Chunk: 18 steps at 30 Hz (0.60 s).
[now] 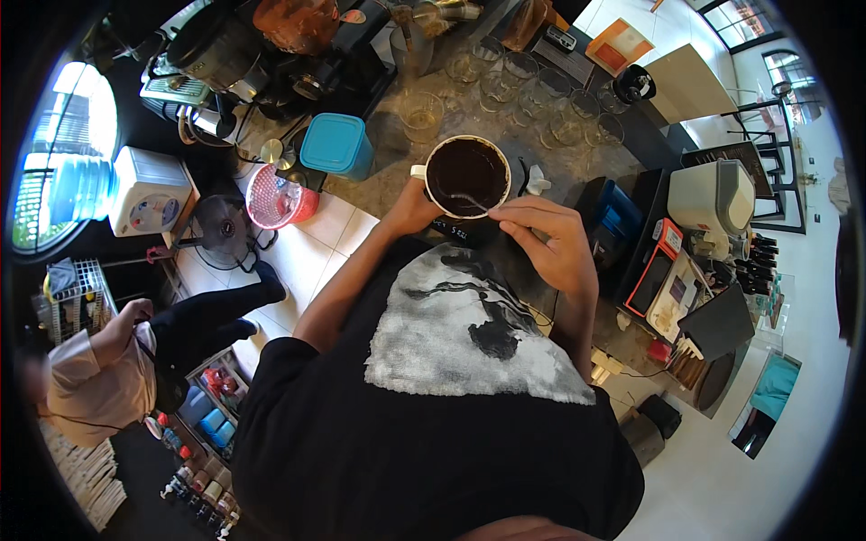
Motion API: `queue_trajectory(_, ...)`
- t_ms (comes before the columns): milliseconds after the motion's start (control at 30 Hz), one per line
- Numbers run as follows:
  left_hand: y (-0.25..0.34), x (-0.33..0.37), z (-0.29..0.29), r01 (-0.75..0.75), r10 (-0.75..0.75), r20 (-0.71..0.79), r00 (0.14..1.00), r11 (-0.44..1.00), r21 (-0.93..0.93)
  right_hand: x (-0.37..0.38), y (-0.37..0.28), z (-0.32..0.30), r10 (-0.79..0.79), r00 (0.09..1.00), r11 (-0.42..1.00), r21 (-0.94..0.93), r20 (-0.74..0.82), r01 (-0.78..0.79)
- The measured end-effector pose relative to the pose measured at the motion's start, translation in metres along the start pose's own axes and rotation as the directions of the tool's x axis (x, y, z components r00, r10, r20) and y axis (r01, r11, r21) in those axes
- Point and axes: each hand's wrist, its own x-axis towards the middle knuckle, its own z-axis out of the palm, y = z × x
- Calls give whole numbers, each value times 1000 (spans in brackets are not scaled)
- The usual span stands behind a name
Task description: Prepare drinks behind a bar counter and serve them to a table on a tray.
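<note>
Mug (424,173) cd slop dark mix (465,169), I reckon, if R hand (548,236), pinching spoon (471,200) in fingertips, whirls too fast or L hand (412,209), holding it, slackens

Smooth Glaze, Clear Glass, Matt Cloth

The mug (467,138) looks like smooth glazed ceramic, and its dark fill (462,167) reads as mostly matt. The spoon (469,198) is shiny metal. Under them, the counter (383,176) has a mottled, stone-like or concrete surface with a dull sheen. The tumblers (552,90) are clear, glossy glass. The tub (331,144) is smooth, opaque plastic; the basket (263,210), perforated plastic. The water bottle (81,191) is see-through plastic. The shirt (433,460) is soft matt cloth, its print (410,352) grainy and rough-edged. The floor tiles (329,216) are smooth, with a light gloss. The wall (699,478) looks smooth and painted.
</note>
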Motion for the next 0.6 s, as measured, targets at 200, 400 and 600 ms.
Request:
queue_trajectory(200,3,1,1,-9,9,-2,1000,1000,-25,-3,0,-12,3,999,999,41,40,-5)
queue_trajectory(400,5,0,1,6,-6,1,1000,1000,-29,-1,0,0,22,999,1000,11,39,-22)
queue_trajectory(600,1,0,3,15,-16,-12,1000,999,-47,-2,2,-11,-4,1000,999,42,23,3)
